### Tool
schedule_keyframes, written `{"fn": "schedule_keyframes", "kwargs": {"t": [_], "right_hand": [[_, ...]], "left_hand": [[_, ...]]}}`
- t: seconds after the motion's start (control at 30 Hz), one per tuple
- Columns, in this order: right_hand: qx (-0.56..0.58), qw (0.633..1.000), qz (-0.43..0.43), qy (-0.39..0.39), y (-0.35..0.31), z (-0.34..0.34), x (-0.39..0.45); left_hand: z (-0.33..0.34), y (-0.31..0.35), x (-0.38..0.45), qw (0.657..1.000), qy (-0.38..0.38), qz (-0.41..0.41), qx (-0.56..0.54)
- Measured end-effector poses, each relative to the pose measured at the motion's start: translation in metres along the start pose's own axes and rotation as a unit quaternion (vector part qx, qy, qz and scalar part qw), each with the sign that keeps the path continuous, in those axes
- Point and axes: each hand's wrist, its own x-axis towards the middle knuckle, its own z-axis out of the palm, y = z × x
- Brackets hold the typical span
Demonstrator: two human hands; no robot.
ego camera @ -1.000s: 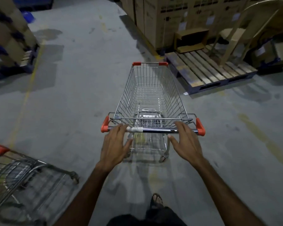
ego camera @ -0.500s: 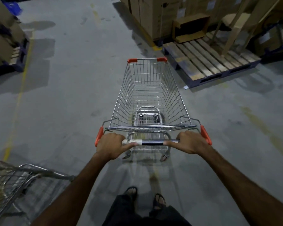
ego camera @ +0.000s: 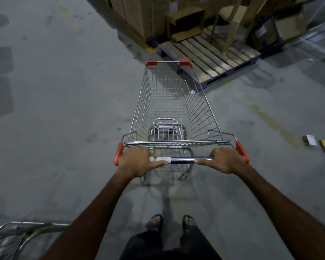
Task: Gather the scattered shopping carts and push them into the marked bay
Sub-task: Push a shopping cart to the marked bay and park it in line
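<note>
Both hands (ego camera: 133,162) (ego camera: 225,160) still grip the cart (ego camera: 174,113) handle, now apparently nearer the pallet (ego camera: 210,57).

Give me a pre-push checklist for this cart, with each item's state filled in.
1. Left hand grips the handle: ok.
2. Right hand grips the handle: ok.
3. Cart basket holds no loose load: ok.
4. Path ahead: not ok. The pallet lies close to the cart's front right corner; steer left.
5. Second cart at lower left stands apart from the arms: ok.
6. Marked bay in sight: cannot tell; no bay marking shows in this view.
</note>
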Motion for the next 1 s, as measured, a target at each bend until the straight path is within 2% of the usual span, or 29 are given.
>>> {"fn": "schedule_keyframes", "kwargs": {"t": [0.2,0.37,0.6,0.8,1.0], "right_hand": [[0.048,0.995,0.089,0.023,-0.026,0.021,-0.039],[0.069,0.986,0.15,0.035,-0.028,0.041,-0.084],[0.128,0.963,0.232,0.048,-0.02,0.074,-0.172],[0.127,0.941,0.307,0.066,-0.02,0.109,-0.253],[0.176,0.904,0.384,0.065,-0.032,0.149,-0.344]], "left_hand": [[-0.001,-0.016,0.022,0.997,0.002,0.08,0.006],[0.0,0.005,0.029,0.988,-0.009,0.151,0.023],[0.0,0.071,0.013,0.971,-0.022,0.234,0.054],[0.006,0.137,-0.012,0.949,-0.031,0.306,0.077],[0.018,0.204,-0.057,0.916,-0.048,0.382,0.115]]}}
